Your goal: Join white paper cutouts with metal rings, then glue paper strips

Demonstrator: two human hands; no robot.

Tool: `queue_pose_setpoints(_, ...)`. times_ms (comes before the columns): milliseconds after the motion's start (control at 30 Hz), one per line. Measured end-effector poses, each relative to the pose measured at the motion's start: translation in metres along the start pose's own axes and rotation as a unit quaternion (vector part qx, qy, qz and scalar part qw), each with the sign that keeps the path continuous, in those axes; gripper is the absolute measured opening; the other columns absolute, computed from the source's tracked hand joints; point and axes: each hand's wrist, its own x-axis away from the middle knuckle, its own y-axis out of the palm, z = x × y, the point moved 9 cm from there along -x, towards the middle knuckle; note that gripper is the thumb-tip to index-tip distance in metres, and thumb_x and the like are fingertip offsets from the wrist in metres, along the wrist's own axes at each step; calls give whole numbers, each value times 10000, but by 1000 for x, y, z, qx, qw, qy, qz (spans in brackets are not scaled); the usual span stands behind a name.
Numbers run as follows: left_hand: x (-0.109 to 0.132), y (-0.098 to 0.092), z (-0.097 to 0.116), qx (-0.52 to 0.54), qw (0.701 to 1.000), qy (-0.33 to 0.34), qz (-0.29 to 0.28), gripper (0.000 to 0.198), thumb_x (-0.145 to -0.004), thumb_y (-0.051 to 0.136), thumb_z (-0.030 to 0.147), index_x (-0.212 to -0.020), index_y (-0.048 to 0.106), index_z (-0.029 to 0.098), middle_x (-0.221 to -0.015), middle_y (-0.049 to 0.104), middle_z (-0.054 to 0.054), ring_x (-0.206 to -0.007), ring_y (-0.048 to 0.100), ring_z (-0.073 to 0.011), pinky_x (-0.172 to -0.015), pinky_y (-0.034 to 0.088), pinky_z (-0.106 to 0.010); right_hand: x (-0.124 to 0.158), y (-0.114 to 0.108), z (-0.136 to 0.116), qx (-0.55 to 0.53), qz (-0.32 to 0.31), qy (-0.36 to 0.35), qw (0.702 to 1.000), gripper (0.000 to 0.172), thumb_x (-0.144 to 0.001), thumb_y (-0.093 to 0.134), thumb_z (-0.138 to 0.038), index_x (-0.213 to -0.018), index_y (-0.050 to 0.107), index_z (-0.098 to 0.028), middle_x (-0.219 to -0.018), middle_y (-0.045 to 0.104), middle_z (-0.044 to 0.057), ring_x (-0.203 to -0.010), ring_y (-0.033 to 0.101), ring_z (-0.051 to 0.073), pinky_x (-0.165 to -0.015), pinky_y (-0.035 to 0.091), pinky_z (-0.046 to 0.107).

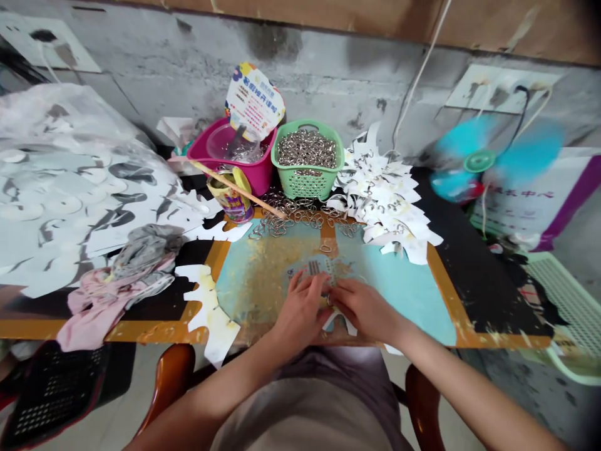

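Left to right: one yellow-stained white cutout [212, 307] at eight o'clock, our left hand [303, 307] at six, one green basket [307, 185] at twelve, a second cutout [346, 324] at five, partly beneath our right hand [362, 304], and one fan [479, 161] at two. We cannot tell whether either grip is closed.

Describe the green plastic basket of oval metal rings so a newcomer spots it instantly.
Start at the pale blue tabletop panel and look beyond its far edge, toward the grey concrete wall. The basket stands there, between a magenta plastic bin and a heap of jagged white cutouts. Unlike either neighbour, it is green, perforated and full of rings.
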Motion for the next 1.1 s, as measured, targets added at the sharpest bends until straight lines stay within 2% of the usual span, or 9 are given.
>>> queue_pose_setpoints(100, -6, 5, -5, 3, 1000, -10, -17, 456, -805, 665, 125, -1229, 520, 211, -992, 757, -48, -1110, 632, -265, -1140, 245, -592, 8, 9, 0, 19, 11, 19, 1000, 154, -949, 477, -117, -985, 621, -155, -915, 623, 91, -843, 578, 219, -722, 455, 312)
queue_pose_setpoints(200, -3, 5, -6, -2, 1000, -5, -28, 325, -838, 657, 159, -1150, 599, 230, -1030, 746, -51, -1161, 593, -267, -1152, 193, -607, 18, 13, 2, -2, 44, 54, 998, 156, -938, 461, -109, -925, 606, -164, -899, 608, 92, -797, 579, 209, -703, 464, 307)
queue_pose_setpoints(333, 1, 5, -2, -22, 999, 26, -27, 130, -881, 638, 186, -971, 706, 249, -985, 752, -36, -1179, 566, -280, -1155, 149, -612, 28, 6, 2, -110, 79, 69, 988, 153, -925, 470, -105, -975, 581, -198, -914, 598, 74, -837, 596, 206, -743, 493, 308)
queue_pose_setpoints(433, 3, 1, 3, -45, 998, 44, -2, 141, -901, 619, 188, -866, 734, 262, -959, 749, -22, -1127, 576, -262, -1156, 151, -613, 31, -6, 2, -160, 102, 66, 980, 260, -856, 492, -49, -1055, 553, -204, -1004, 592, 91, -903, 598, 218, -781, 509, 325)
queue_pose_setpoints(633, 10, -10, 17, -122, 988, 78, 50, 188, -890, 619, 177, -753, 735, 236, -1249, 640, -92, -1164, 537, -286, -1129, 226, -628, 23, 0, 5, -111, 78, 36, 990, 263, -956, 454, -109, -1159, 595, -199, -1066, 617, 100, -944, 623, 209, -815, 512, 316)
queue_pose_setpoints(733, 10, -7, 20, -108, 988, 107, 21, 192, -902, 604, 148, -785, 722, 243, -1066, 721, -41, -1150, 568, -255, -1170, 148, -610, 19, 8, 3, -51, 46, 15, 998, 173, -966, 462, -133, -995, 622, -193, -937, 626, 73, -860, 606, 203, -748, 486, 296)
queue_pose_setpoints(867, 7, -5, 12, -103, 991, 83, 1, 169, -902, 615, 166, -811, 725, 256, -866, 737, -11, -1127, 584, -250, -1185, 100, -611, 21, 11, -1, 10, 21, 12, 1000, 132, -937, 483, -113, -924, 591, -187, -891, 608, 68, -804, 574, 205, -703, 462, 294)
queue_pose_setpoints(967, 8, -6, 11, -116, 989, 86, 13, 161, -892, 624, 173, -805, 731, 257, -1022, 712, -38, -1157, 553, -262, -1171, 159, -625, 25, 4, 2, -26, 43, 51, 997, 154, -955, 445, -111, -974, 579, -184, -942, 606, 82, -815, 585, 203, -722, 483, 304)
queue_pose_setpoints(1100, 17, -10, 18, -163, 977, 120, 67, 142, -864, 643, 162, -793, 724, 255, -1177, 605, -75, -1170, 514, -266, -1158, 215, -624, 23, -2, 3, -76, 43, 52, 995, 303, -984, 437, -151, -1267, 530, -200, -1134, 620, 108, -964, 629, 216, -822, 513, 328)
